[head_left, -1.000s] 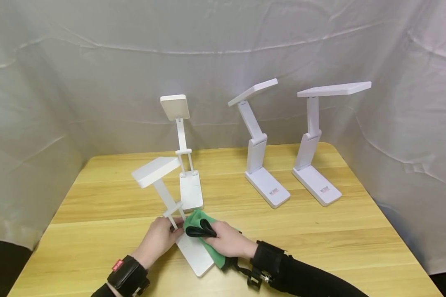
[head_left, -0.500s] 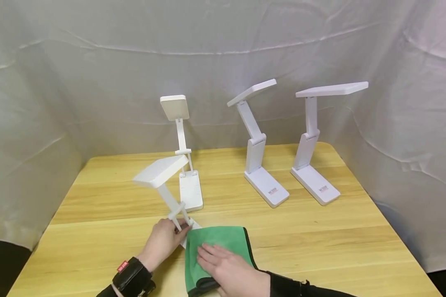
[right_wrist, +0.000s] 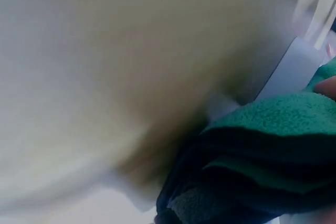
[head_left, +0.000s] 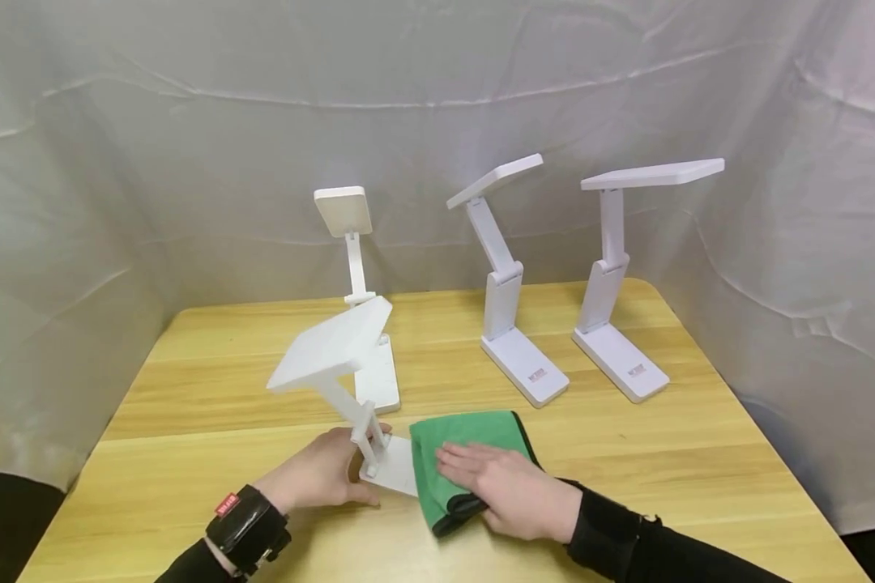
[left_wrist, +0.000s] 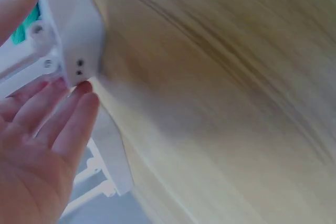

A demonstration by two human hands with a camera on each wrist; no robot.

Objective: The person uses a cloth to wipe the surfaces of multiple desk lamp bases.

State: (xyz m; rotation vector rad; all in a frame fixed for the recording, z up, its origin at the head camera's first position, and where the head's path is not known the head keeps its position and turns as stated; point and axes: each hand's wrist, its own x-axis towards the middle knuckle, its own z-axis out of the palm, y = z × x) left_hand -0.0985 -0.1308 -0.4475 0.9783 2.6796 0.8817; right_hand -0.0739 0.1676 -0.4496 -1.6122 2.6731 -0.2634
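In the head view, my left hand (head_left: 330, 468) is at the hinge end of the nearest white desk lamp (head_left: 390, 463), thumb and fingers spread on either side of it. The left wrist view shows fingertips (left_wrist: 86, 95) touching the corner of that lamp's base (left_wrist: 79, 40), with the thumb apart. My right hand (head_left: 506, 490) lies with straight fingers on a folded green cloth (head_left: 474, 431) edged in black. The cloth covers the front part of the lamp's base. Up close, the right wrist view shows the cloth's folded layers (right_wrist: 273, 114) against the white base.
Behind the nearest lamp stands a second white lamp (head_left: 376, 376), partly hidden by its head. Two more unfolded lamps, one at the centre right (head_left: 525, 368) and one farther right (head_left: 620, 364), stand on the wooden table (head_left: 649, 486). A grey curtain (head_left: 408, 146) hangs behind.
The nearest lamp has turned, its base now pointing more to the right. My right hand and the cloth have moved right with it. My left hand's thumb and fingers have spread from the lamp's arm.
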